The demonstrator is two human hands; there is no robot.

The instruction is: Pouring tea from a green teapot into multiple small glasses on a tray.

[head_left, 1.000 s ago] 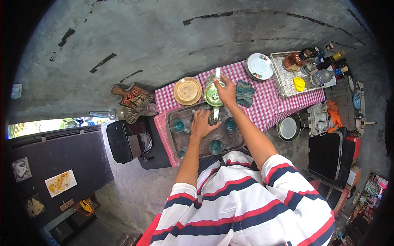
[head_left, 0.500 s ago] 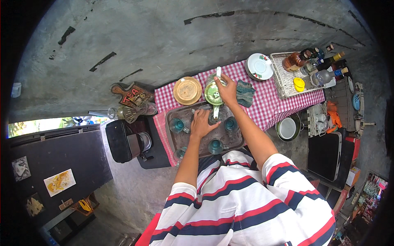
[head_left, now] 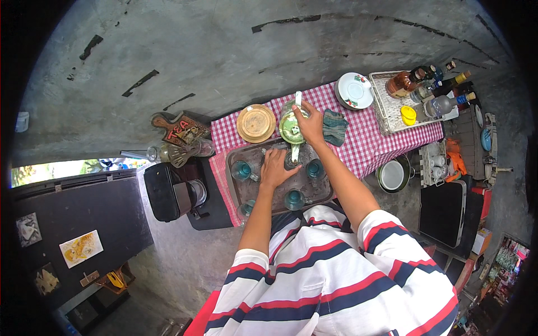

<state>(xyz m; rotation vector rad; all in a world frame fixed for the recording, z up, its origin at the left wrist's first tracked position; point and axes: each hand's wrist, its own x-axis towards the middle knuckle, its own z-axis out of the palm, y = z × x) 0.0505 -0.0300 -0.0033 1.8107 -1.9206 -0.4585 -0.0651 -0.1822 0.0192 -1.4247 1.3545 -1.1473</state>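
Note:
A green-and-white teapot [head_left: 289, 131] is over the far edge of the brown serving tray [head_left: 260, 193]. My right hand [head_left: 310, 124] is closed on its handle side, partly hiding the white handle. The spout points toward me, over a glass mug [head_left: 291, 163] on the tray. My left hand [head_left: 276, 169] is curled against that mug, covering its left side. Whether liquid is flowing I cannot tell. Around it stand several bluish glass mugs, among them one at the left [head_left: 241, 171], one at the right [head_left: 315, 168] and one nearer me [head_left: 294, 199].
The tray rests on a red-and-white checked cloth [head_left: 367, 143]. Behind it sit round wooden plates [head_left: 256, 124], a folded green cloth [head_left: 334, 128] and stacked white plates [head_left: 355, 91]. A white wicker tray [head_left: 386, 120] with several bottles is at the right; a black appliance [head_left: 162, 193] stands left.

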